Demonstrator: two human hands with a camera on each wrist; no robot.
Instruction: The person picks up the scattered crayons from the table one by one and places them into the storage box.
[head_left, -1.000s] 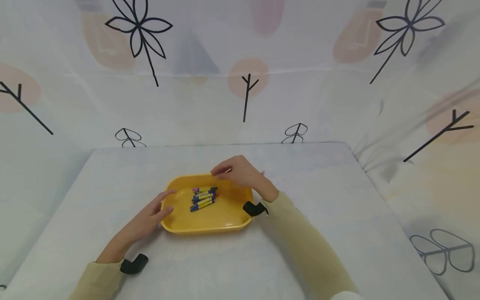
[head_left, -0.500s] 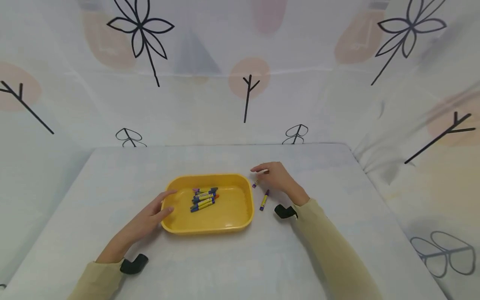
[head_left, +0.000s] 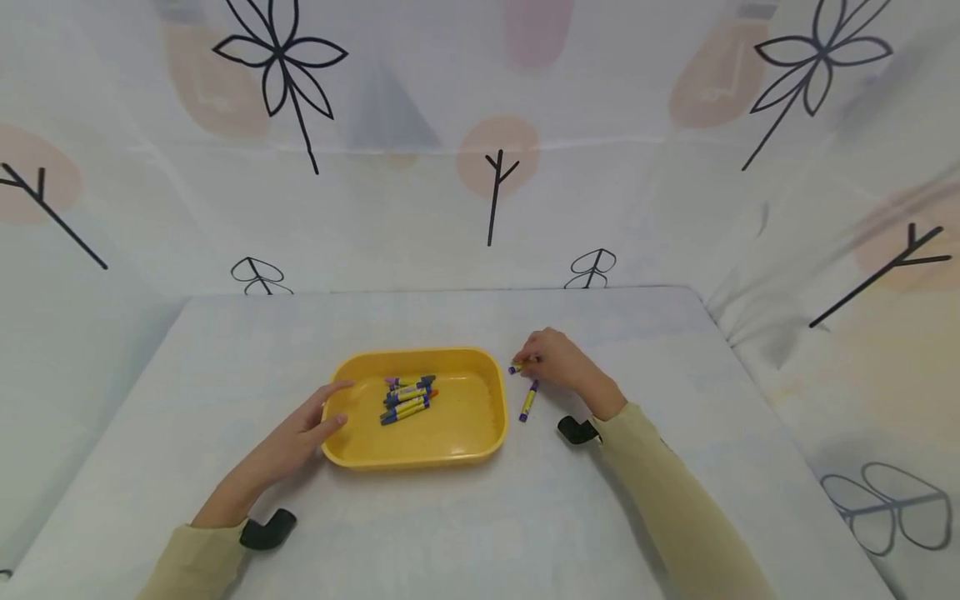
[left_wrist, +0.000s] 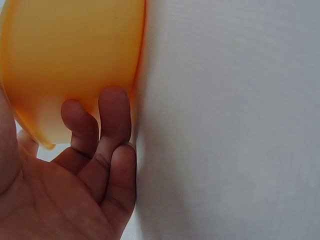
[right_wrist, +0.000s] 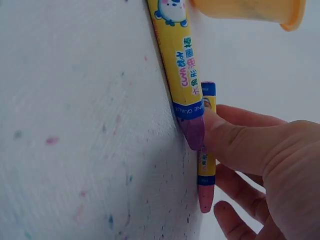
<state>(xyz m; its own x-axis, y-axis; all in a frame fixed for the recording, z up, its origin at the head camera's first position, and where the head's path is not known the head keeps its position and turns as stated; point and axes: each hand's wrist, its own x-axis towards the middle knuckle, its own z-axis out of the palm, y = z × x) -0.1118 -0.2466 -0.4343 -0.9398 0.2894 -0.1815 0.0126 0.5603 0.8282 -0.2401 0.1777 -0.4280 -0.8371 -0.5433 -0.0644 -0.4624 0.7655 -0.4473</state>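
Note:
A yellow plastic tray (head_left: 420, 460) stands mid-table with several yellow-wrapped crayons (head_left: 407, 400) piled inside. My left hand (head_left: 296, 429) holds its left end; in the left wrist view, curled fingers (left_wrist: 115, 115) lie against the outer wall (left_wrist: 75, 50). Right of the tray, my right hand (head_left: 558, 360) pinches a pink-tipped crayon (head_left: 516, 368) low at the table. The right wrist view shows the thumb (right_wrist: 235, 142) across this pink crayon (right_wrist: 206, 197), its middle partly hidden. A purple-tipped crayon (head_left: 528, 402) lies just nearer, beside the thumb.
A white cloth covers the table (head_left: 450, 533), with small coloured specks in the right wrist view. Behind it hangs a patterned white curtain (head_left: 420, 200), which also closes off both sides. Dark wrist mounts (head_left: 268, 530) sit at both cuffs.
My right hand has left the tray, moving right and down to the table, and its fingers have closed on the pink crayon. The left hand and tray stay put.

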